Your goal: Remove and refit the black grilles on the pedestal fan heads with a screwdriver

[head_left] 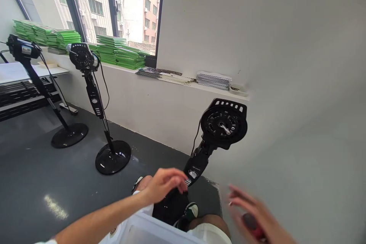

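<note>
Near fan (201,156): long axis upright, shaft (225,129) facing camera.

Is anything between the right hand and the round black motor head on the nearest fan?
Nothing visible stands between the right hand, blurred and holding a red-and-black object, and the round black motor head. The bare left hand is off to the left, by the black control panel's lower end, outside that path.
</note>
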Demonstrator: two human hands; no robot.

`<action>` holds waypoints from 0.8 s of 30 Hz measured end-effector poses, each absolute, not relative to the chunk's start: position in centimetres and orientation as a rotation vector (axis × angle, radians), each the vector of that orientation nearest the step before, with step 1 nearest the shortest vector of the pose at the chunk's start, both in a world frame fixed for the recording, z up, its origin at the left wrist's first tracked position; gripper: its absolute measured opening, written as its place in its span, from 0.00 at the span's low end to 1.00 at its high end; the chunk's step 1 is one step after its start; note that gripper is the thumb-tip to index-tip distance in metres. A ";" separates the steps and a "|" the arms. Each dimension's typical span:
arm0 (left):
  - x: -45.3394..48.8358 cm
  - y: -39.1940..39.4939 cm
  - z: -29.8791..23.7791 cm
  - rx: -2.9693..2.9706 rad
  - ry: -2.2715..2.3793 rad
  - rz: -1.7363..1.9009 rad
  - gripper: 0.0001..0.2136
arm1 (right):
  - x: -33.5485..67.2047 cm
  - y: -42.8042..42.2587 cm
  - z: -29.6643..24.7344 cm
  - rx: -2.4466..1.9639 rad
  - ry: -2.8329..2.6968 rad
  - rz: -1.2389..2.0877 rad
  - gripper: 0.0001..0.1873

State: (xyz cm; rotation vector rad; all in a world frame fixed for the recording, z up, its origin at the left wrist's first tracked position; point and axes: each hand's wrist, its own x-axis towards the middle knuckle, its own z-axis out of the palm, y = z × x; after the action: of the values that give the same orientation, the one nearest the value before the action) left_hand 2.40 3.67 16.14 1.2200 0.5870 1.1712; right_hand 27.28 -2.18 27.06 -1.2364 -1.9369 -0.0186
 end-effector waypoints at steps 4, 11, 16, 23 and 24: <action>3.5 11.0 25.1 1.278 0.699 1.688 0.21 | 28.4 3.1 35.2 -1.212 -1.847 -0.534 0.08; 7.9 20.0 32.7 1.746 0.324 1.616 0.22 | 26.5 11.1 39.2 -0.991 -2.020 -0.908 0.08; 9.3 20.6 33.0 1.839 0.359 1.419 0.22 | 26.4 11.9 38.7 -0.970 -2.019 -1.206 0.03; 9.6 20.4 33.9 1.996 0.369 1.433 0.19 | 26.8 11.9 39.2 -0.925 -2.078 -1.303 0.05; 9.6 20.4 34.0 2.015 0.385 1.427 0.19 | 26.9 11.9 39.3 -0.924 -2.094 -1.318 0.05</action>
State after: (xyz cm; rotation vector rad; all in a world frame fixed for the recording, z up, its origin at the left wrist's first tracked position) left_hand 9.59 20.42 34.02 2.0151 0.3852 1.4270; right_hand 26.87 11.87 39.28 -0.9235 -2.0937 -1.3182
